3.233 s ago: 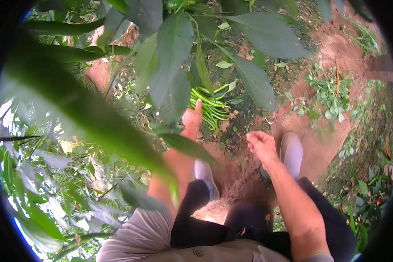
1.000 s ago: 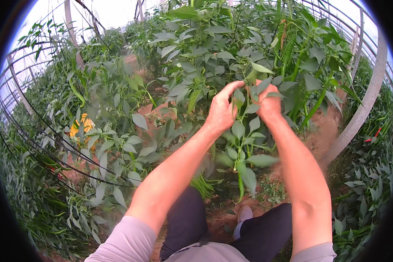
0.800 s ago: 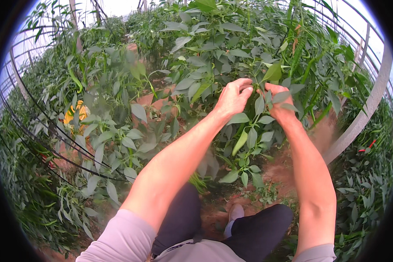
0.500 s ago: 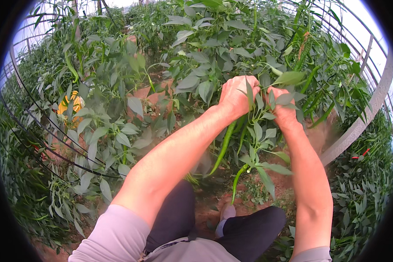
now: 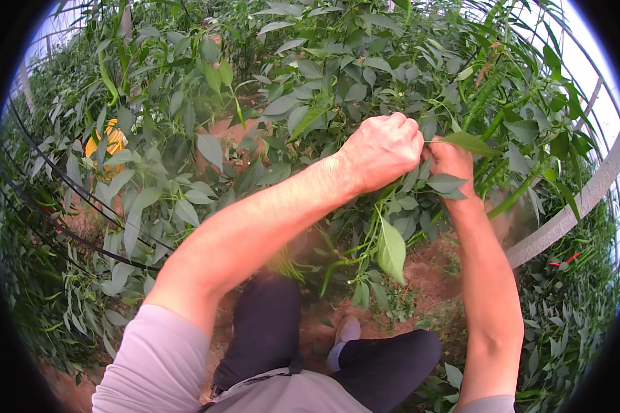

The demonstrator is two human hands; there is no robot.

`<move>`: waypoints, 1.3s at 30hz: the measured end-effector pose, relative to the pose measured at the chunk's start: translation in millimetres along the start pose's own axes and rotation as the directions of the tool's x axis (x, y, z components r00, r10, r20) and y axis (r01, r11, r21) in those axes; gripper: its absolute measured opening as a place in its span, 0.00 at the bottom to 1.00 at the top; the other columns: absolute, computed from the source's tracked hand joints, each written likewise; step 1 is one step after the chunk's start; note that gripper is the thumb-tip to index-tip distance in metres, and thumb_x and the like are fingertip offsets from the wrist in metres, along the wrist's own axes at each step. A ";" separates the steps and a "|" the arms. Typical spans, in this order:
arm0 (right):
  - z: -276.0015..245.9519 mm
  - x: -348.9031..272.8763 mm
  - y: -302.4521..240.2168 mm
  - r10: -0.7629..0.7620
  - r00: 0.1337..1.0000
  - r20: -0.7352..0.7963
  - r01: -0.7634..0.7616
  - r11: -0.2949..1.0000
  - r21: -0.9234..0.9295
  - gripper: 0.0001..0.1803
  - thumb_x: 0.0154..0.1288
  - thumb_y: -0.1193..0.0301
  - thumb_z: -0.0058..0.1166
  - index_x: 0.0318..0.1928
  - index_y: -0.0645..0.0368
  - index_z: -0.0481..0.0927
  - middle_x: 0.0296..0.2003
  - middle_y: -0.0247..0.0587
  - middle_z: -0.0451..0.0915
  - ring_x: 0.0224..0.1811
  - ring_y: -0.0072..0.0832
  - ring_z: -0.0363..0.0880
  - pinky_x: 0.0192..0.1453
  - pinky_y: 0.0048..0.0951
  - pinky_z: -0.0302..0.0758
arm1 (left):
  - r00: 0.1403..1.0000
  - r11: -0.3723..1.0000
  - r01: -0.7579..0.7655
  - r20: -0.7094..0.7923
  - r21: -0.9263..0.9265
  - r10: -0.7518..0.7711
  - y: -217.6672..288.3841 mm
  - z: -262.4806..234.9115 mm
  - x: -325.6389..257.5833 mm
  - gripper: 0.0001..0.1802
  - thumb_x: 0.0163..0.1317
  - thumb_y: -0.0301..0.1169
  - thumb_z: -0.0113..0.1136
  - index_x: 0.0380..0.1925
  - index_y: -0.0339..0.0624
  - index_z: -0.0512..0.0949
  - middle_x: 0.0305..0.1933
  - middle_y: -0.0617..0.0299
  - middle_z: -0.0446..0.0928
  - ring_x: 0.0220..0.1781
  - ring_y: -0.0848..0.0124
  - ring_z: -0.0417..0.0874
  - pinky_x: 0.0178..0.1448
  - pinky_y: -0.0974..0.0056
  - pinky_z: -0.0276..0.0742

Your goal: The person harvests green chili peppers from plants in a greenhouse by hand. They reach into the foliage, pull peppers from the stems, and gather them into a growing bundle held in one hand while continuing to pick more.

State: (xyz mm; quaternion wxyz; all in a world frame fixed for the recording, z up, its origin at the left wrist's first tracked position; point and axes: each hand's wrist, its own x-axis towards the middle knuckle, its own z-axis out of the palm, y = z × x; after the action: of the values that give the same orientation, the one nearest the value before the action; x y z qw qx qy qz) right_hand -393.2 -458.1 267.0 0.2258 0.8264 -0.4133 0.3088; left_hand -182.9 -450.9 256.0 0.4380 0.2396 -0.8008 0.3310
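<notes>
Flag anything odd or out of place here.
A yellow object at far left, partly hidden, stands out against the green plants; I can't tell what it is. Nothing looks amiss near the left hand or right hand.

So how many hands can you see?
2: the left hand, curled at the chili pepper plant, and the right hand, just beside it. No other hands show.

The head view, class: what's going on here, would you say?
A person in a grey short-sleeved shirt works bare-handed among leafy green pepper plants. The left hand is curled into a fist, with the right hand curled close beside it; what their fingers grip is hidden. Below them hangs a leafy green branch, a slender curved green pepper near it.
</notes>
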 end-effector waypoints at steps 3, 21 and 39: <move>0.0 -1.1 2.4 -0.022 0.999 0.042 0.022 1.000 -0.007 0.03 0.54 0.75 0.60 0.26 0.60 0.81 0.25 0.51 0.78 0.31 0.52 0.82 0.35 0.48 0.76 | 0.995 0.994 -0.094 0.032 0.063 0.092 -4.0 2.2 2.2 0.07 0.47 0.30 0.63 0.27 0.41 0.78 0.30 0.61 0.76 0.36 0.66 0.81 0.36 0.64 0.81; -11.3 0.5 36.4 0.432 0.894 0.122 -0.435 0.900 0.000 0.17 0.74 0.57 0.63 0.45 0.59 0.87 0.27 0.37 0.80 0.23 0.24 0.74 0.30 0.31 0.70 | 0.538 -0.265 0.462 0.505 -0.846 -0.675 -24.2 -3.7 31.9 0.12 0.79 0.31 0.49 0.54 0.35 0.73 0.37 0.58 0.80 0.39 0.65 0.85 0.50 0.59 0.86; -11.8 -21.4 63.5 0.456 0.881 0.128 -0.440 0.687 0.578 0.14 0.76 0.66 0.62 0.55 0.61 0.87 0.32 0.32 0.85 0.20 0.13 0.72 0.23 0.18 0.67 | 0.588 0.243 0.783 0.555 -0.572 -0.588 34.2 80.1 32.7 0.18 0.63 0.39 0.71 0.49 0.41 0.88 0.46 0.48 0.88 0.49 0.50 0.89 0.55 0.52 0.82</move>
State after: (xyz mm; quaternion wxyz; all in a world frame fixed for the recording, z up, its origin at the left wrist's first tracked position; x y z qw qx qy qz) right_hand -459.3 -474.4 267.9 -0.1198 0.7245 -0.4820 0.4779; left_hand -265.8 -490.5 241.3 0.4996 0.3877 -0.7116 -0.3063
